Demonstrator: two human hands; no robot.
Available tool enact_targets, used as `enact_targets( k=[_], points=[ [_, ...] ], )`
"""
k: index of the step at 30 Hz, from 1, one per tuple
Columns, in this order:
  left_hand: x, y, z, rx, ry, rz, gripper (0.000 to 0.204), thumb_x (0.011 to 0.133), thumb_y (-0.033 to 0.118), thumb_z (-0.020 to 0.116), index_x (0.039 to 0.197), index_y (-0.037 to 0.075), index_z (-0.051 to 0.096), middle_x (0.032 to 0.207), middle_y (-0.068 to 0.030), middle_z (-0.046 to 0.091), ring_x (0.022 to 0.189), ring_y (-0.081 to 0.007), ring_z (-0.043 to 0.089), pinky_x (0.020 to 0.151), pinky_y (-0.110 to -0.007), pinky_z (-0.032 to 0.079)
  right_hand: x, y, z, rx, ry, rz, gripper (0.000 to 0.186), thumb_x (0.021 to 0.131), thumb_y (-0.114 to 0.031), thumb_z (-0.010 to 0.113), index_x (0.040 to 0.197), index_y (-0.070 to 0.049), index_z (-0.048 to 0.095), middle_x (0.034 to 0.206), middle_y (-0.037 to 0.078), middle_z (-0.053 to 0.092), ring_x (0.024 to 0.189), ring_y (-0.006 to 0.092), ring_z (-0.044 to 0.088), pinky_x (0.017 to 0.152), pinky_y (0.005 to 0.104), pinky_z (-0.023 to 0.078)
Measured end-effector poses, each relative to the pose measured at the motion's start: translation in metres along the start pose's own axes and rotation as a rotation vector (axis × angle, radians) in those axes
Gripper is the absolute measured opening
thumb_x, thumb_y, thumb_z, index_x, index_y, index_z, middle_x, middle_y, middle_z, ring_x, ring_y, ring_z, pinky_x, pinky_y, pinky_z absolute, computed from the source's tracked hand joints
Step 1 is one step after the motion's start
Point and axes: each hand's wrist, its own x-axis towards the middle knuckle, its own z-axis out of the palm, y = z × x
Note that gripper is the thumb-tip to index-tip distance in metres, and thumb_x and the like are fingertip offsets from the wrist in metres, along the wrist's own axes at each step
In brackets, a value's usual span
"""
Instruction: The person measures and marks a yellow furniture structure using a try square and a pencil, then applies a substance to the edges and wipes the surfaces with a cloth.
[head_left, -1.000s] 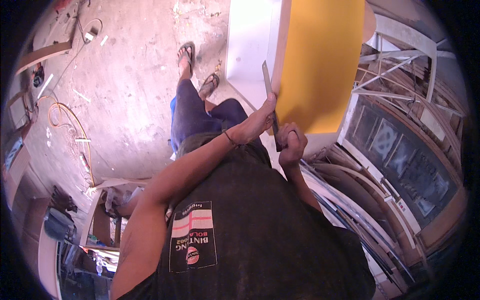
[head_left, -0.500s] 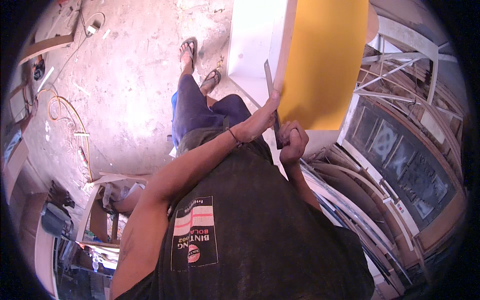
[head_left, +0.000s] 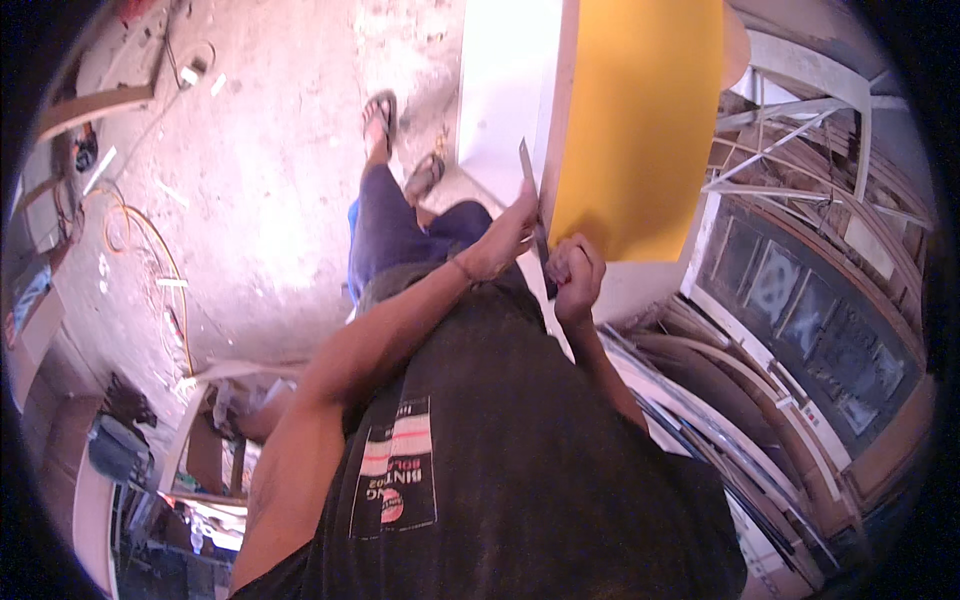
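My left hand (head_left: 507, 236) is closed around the middle of a long, thin, flat metal strip (head_left: 527, 163) with a slanted tip and a dark lower end. The strip lies along the edge of a large panel (head_left: 632, 110) with a yellow face. Close to the dark end, my right hand (head_left: 578, 274) is curled into a fist against the panel's near corner. Whatever its fingers hold is hidden. A white board-like surface (head_left: 507, 90) adjoins the panel on its left.
Stacked boards and a dark framed panel (head_left: 800, 310) lean at the right beside a white metal frame (head_left: 810, 60). An orange cord (head_left: 160, 245) lies on the concrete floor (head_left: 280, 130) at the left. A wooden box (head_left: 205, 450) stands at the lower left.
Both hands and the strip have shifted slightly left, and the strip's tip sits a little lower. The yellow panel also appears slightly farther left. My left hand keeps its grip.
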Motion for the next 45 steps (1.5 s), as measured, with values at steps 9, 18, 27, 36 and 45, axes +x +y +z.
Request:
enact_targets(
  k=[9, 18, 27, 36, 45],
  points=[
    [0.026, 0.01, 0.017, 0.612, 0.25, -0.209, 0.08, 0.097, 0.072, 0.044, 0.141, 0.006, 0.052, 0.126, -0.008, 0.062, 0.1, -0.0232, 0.061, 0.092, -0.037, 0.049, 0.018, -0.148, -0.052, 0.828, -0.011, -0.316, 0.037, 0.107, -0.038, 0.045, 0.087, -0.008, 0.048, 0.066, 0.001, 0.037, 0.055, 0.0126, 0.037, 0.054, 0.0297, 0.035],
    [0.017, 0.127, 0.066, 0.588, 0.152, 0.161, 0.064, 0.104, 0.049, 0.054, 0.148, 0.004, 0.045, 0.148, -0.0178, 0.053, 0.14, -0.0316, 0.047, 0.115, -0.044, 0.038, -0.021, -0.129, -0.069, 1.197, 0.241, -0.34, 0.027, 0.107, -0.03, 0.043, 0.094, -0.01, 0.055, 0.065, 0.001, 0.039, 0.054, 0.0113, 0.039, 0.052, 0.0278, 0.039],
    [0.007, 0.233, 0.102, 1.949, -0.42, 1.051, 0.041, 0.086, 0.025, 0.075, 0.126, 0.018, 0.065, 0.128, -0.0016, 0.064, 0.125, -0.0258, 0.057, 0.108, -0.058, 0.034, 0.089, -0.125, -0.031, 1.608, 0.302, 0.191, 0.024, 0.107, -0.027, 0.049, 0.096, -0.008, 0.058, 0.074, 0.001, 0.042, 0.065, 0.012, 0.042, 0.063, 0.0273, 0.042],
    [0.128, 0.376, 0.028, 1.108, -0.195, 0.579, 0.028, 0.093, 0.033, 0.074, 0.091, 0.006, 0.073, 0.069, -0.0089, 0.064, 0.064, -0.0192, 0.059, 0.073, -0.038, 0.042, 0.277, -0.246, 0.054, -0.478, 0.21, 0.22, 0.024, 0.101, -0.017, 0.063, 0.118, 0.0, 0.067, 0.092, 0.01, 0.071, 0.081, 0.0204, 0.07, 0.076, 0.032, 0.054],
    [0.231, 0.401, 0.021, 0.913, 0.416, 0.708, 0.063, 0.094, 0.025, 0.068, 0.142, -0.004, 0.039, 0.146, -0.0265, 0.046, 0.139, -0.0417, 0.044, 0.114, -0.047, 0.034, 0.476, -0.222, 0.099, -0.904, 0.096, 0.104, 0.035, 0.103, -0.016, 0.056, 0.137, -0.007, 0.059, 0.098, 0.024, 0.072, 0.083, 0.0386, 0.074, 0.077, 0.0455, 0.057]
  ],
)
